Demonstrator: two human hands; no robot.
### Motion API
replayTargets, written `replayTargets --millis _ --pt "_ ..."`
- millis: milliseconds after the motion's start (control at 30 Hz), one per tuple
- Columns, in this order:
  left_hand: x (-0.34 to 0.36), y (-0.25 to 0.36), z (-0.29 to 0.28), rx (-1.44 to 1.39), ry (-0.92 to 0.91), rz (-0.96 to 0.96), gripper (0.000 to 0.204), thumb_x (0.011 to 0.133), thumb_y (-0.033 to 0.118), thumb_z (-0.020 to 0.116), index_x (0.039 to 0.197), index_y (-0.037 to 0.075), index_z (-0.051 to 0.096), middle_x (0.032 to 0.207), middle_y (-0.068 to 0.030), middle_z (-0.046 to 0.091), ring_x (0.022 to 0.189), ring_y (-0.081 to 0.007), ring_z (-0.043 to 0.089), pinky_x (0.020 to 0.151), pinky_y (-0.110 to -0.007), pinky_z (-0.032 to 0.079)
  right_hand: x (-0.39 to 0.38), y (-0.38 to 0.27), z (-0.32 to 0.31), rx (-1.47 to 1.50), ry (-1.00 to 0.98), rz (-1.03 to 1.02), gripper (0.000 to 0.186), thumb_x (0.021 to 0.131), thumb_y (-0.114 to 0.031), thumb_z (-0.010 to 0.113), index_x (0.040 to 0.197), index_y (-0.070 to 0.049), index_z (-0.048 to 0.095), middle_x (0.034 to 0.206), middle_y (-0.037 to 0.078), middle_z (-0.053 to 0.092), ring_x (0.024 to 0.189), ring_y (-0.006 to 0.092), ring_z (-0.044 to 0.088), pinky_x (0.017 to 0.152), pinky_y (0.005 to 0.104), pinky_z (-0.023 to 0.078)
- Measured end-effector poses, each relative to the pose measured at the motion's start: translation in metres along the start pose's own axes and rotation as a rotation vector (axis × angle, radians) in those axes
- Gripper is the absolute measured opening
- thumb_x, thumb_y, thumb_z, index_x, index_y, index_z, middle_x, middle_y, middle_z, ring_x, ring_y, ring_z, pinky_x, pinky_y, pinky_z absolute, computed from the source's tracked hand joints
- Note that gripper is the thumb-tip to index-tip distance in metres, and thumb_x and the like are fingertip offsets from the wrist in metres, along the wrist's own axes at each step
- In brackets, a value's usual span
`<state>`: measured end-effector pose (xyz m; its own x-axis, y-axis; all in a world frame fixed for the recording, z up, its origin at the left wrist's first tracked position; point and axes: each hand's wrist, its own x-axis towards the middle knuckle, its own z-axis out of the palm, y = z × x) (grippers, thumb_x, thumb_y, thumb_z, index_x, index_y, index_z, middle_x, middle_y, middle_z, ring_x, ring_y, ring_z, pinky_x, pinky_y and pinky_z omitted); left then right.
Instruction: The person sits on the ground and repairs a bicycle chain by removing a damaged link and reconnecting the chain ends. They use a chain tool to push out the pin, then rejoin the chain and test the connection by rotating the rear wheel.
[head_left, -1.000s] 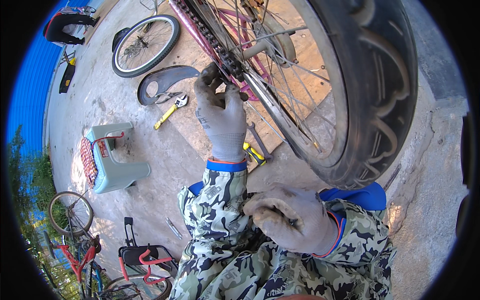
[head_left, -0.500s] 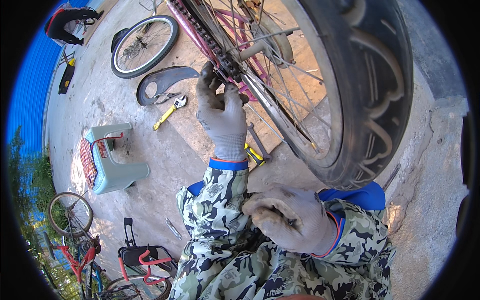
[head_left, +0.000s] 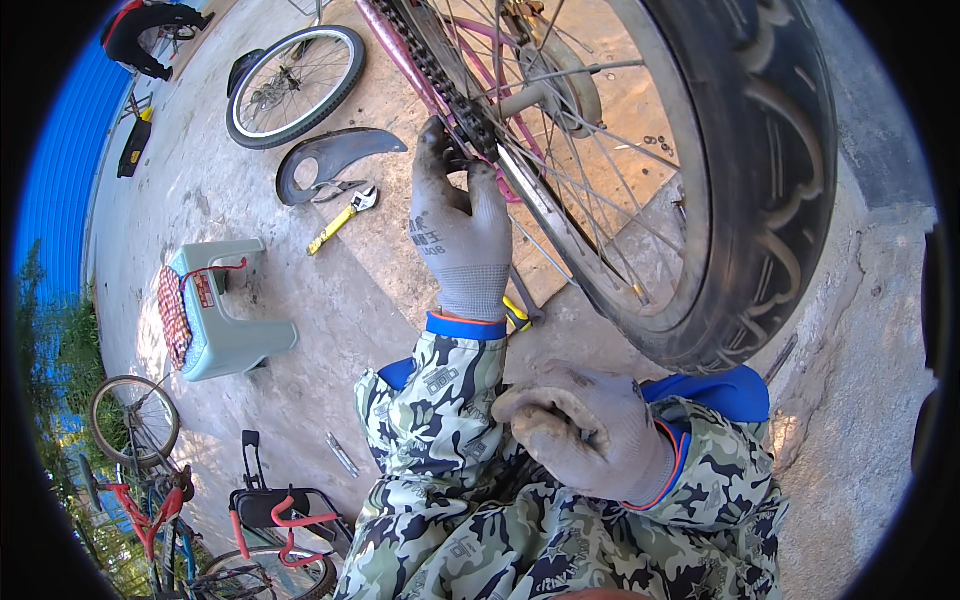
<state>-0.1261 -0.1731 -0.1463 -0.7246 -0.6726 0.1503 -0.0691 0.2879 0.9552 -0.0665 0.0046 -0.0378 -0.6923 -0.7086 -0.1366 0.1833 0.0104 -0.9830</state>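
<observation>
My left hand, in a grey work glove with blackened fingertips, reaches up to the rear axle area of a pink bicycle. Its thumb and fingers are pinched together beside the chain and the pink frame tube; what lies between them is hidden. The large wheel with its black tyre stands to the right of that hand. Close to my lap, my right hand is curled, thumb against fingers, away from the bicycle. A small dark thing may be inside it, too unclear to name.
An adjustable wrench, pliers and a dark curved guard lie left of the bicycle. Further off are a loose wheel, a pale stool and a red bicycle. Another person bends over at the far left.
The view has shifted slightly, so the bicycle and my left hand appear a little further right. The left hand stays at the axle area; my right hand stays curled.
</observation>
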Motion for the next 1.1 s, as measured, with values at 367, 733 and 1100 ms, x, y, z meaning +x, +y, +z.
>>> replayTargets --millis 367,733,1100 --pt "0.002 -0.014 0.002 0.041 0.019 0.196 0.056 0.092 -0.004 0.057 0.146 -0.003 0.043 0.113 -0.0195 0.069 0.079 -0.0158 0.07 0.063 -0.027 0.055 -0.004 0.002 -0.001 0.04 0.014 -0.003 0.015 0.093 -0.011 0.068 0.1 0.002 0.067 0.089 0.015 0.071 0.077 0.0255 0.072 0.069 0.0335 0.057" --pt "0.001 -0.008 -0.002 0.27 -0.003 0.215 0.051 0.093 -0.002 0.054 0.143 -0.001 0.045 0.115 -0.0225 0.069 0.089 -0.0249 0.073 0.071 -0.032 0.057 -0.005 0.0 0.0 0.024 0.001 0.006 0.017 0.095 -0.013 0.068 0.101 0.003 0.067 0.086 0.014 0.07 0.074 0.023 0.072 0.066 0.0324 0.056" --pt "-0.001 -0.001 -0.001 0.296 0.036 0.126 0.05 0.093 -0.001 0.056 0.142 -0.002 0.046 0.117 -0.0201 0.068 0.095 -0.021 0.071 0.071 -0.029 0.057 -0.009 -0.003 -0.002 0.047 0.025 -0.053 0.015 0.093 -0.01 0.069 0.101 0.002 0.067 0.085 0.013 0.07 0.074 0.0243 0.07 0.066 0.033 0.055"
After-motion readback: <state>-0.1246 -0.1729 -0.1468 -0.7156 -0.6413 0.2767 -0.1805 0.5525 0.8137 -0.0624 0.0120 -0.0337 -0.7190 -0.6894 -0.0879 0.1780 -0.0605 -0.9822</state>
